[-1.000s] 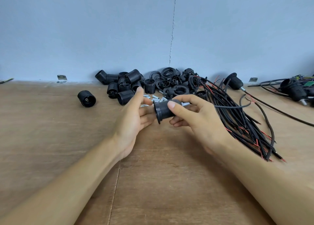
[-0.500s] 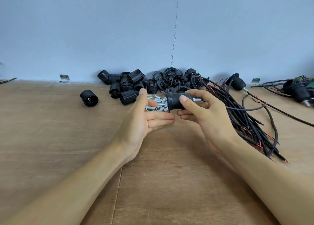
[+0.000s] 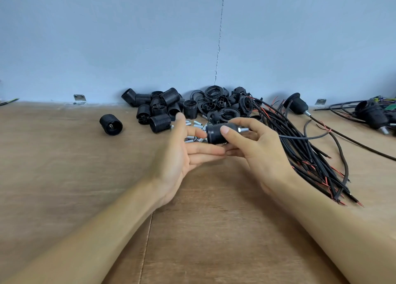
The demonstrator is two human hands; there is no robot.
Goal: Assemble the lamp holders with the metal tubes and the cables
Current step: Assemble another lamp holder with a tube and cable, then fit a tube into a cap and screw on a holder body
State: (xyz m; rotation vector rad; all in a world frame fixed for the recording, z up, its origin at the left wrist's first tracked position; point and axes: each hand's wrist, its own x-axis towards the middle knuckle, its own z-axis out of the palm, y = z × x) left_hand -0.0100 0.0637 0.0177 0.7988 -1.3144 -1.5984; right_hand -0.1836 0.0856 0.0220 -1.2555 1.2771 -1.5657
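Nearest, two bare forearms reach out over a brown wooden tabletop [image 3: 64,176], whose boards meet in a seam [image 3: 146,236] running away between them. Past the seam the left hand [image 3: 180,155] is spread, fingers straight and palm turned to the right, fingertips just beside a black lamp holder [image 3: 214,133]. The right hand [image 3: 250,148] pinches that lamp holder between thumb and fingers, above the tabletop. A short metal tube [image 3: 243,130] sticks out of its right end.

Under and behind the hands lie loose metal tubes [image 3: 194,139]. To the right a bundle of black cables [image 3: 304,161] with red ends fans across the wood.

Further back, a single ribbed holder [image 3: 111,124] lies alone on the left. A heap of black holder parts [image 3: 169,105] is piled against the wall, and right of it lies a holder with cable attached [image 3: 296,103]. More wired holders [image 3: 372,114] sit at the far right edge.

A pale blue-grey wall [image 3: 107,37] closes the scene; a thin crack [image 3: 219,37] runs up it, and small metal brackets [image 3: 79,98] sit at its foot.
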